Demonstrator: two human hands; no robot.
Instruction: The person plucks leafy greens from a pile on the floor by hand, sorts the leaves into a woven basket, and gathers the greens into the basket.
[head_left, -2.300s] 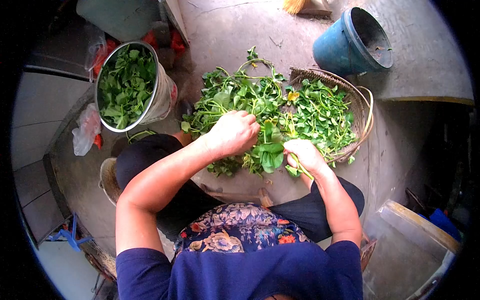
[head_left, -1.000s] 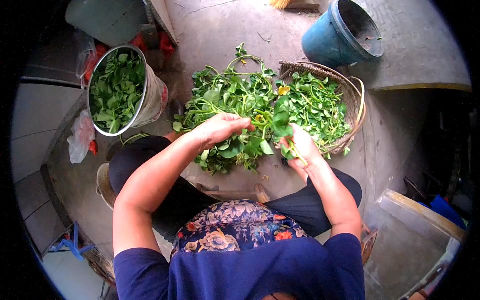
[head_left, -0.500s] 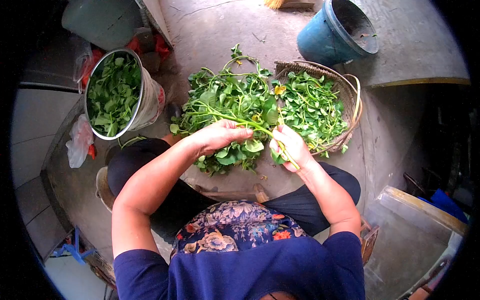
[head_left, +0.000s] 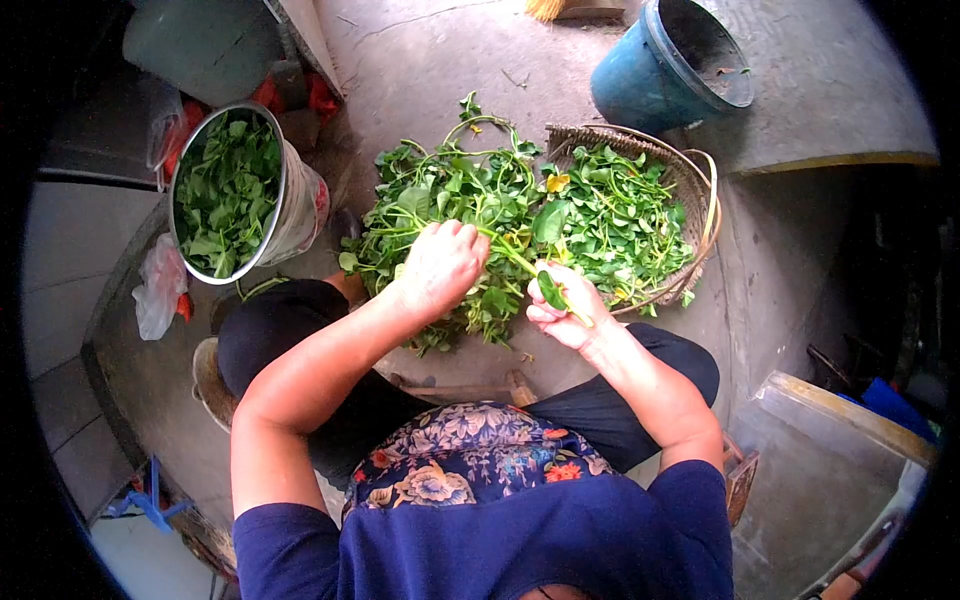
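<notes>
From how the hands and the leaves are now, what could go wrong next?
The green stem between the left hand and the right hand might catch in the leafy heap below and drag other stems along.
The heap lies right against the filled basket, so the two piles could get mixed.
A yellow leaf lies where they meet, and may slip in among the green ones.

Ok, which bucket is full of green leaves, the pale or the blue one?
The pale, metal-rimmed round bucket on the left; green leaves fill it. The round blue plastic bucket on the right shows only small scraps.
</notes>
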